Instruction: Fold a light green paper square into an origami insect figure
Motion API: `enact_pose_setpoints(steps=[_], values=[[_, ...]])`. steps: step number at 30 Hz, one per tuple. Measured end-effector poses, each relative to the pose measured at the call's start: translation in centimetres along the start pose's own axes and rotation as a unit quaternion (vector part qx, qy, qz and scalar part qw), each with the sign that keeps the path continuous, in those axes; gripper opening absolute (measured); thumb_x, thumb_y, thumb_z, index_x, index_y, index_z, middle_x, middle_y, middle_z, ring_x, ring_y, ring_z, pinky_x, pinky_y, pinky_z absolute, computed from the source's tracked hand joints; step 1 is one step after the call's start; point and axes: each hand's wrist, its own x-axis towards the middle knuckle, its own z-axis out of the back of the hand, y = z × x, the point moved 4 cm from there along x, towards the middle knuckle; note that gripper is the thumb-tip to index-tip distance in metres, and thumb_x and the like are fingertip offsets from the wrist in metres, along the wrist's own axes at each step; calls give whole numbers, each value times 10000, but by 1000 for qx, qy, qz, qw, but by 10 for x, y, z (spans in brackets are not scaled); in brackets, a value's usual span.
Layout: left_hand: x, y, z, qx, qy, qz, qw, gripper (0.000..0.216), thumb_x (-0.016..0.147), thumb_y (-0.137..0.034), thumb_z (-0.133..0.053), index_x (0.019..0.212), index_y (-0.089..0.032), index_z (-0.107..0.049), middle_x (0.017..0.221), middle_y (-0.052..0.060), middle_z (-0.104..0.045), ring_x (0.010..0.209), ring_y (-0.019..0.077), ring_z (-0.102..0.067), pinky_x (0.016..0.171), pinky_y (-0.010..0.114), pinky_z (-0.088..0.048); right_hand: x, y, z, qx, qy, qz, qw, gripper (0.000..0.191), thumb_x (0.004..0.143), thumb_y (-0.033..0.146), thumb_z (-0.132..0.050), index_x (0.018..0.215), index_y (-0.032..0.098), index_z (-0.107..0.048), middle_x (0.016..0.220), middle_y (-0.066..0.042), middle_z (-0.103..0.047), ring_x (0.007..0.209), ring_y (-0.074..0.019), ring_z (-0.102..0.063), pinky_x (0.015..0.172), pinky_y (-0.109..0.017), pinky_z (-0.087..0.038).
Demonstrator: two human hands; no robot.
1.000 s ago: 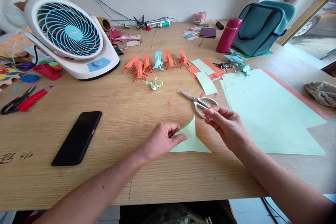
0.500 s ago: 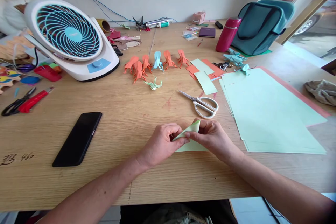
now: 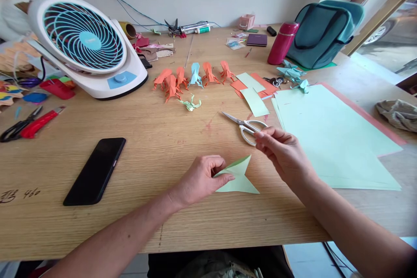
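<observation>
At the near side of the tabletop (image 3: pixel 195 228), the left hand (image 3: pixel 206 177) grips the green paper (image 3: pixel 240 182), thumb on top and fingers tucked behind. The paper sits in front of the person, long axis running roughly left to right. Its two points face right: one flap rises away from the person, the other lies low and slightly nearer, with a notch between. The step in hand looks like folding; pressing down the raised flap would call for the left hand to steady the base and the right to guide the tip.

The right hand (image 3: pixel 282 150) is off the paper, fingertips gathered against the thumb; I cannot tell whether anything is pinched there, or whether it touches the scissors (image 3: pixel 240 122) just behind it. The phone (image 3: pixel 95 171) lies well apart on the left, large pale sheets (image 3: pixel 332 139) on the right. Beyond stand orange paper figures (image 3: pixel 171 88), then the fan (image 3: pixel 90 40) and bottle (image 3: pixel 282 44).
</observation>
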Motion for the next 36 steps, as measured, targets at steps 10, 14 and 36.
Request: enact_pose_setpoints(steps=[10,14,36], values=[[7,12,5,-146,-37,35,988,395,793,-472,-726,677,-163,-510,652,-47,-407,601,86,-370,543,228,-280,-21,-15,-33,-269,241,32,932,417,886,434,-643,627,202,-413,637,54,-306,601,-99,-274,537,-278,-231],[7,8,7,-159,-31,39,986,393,772,-464,-746,680,-168,-505,629,-56,-425,560,74,-368,516,216,-282,-23,-15,-36,-278,262,35,924,426,891,426,-623,620,208,-376,632,55,-296,585,-93,-266,523,-272,-222],[3,4,8,-150,-61,36,986,474,752,-474,-786,623,-169,-447,610,-65,-368,542,59,-328,483,204,-254,-24,-21,-43,-219,203,1,954,454,781,561,-717,613,182,-531,588,41,-402,574,-95,-302,511,-269,-241]])
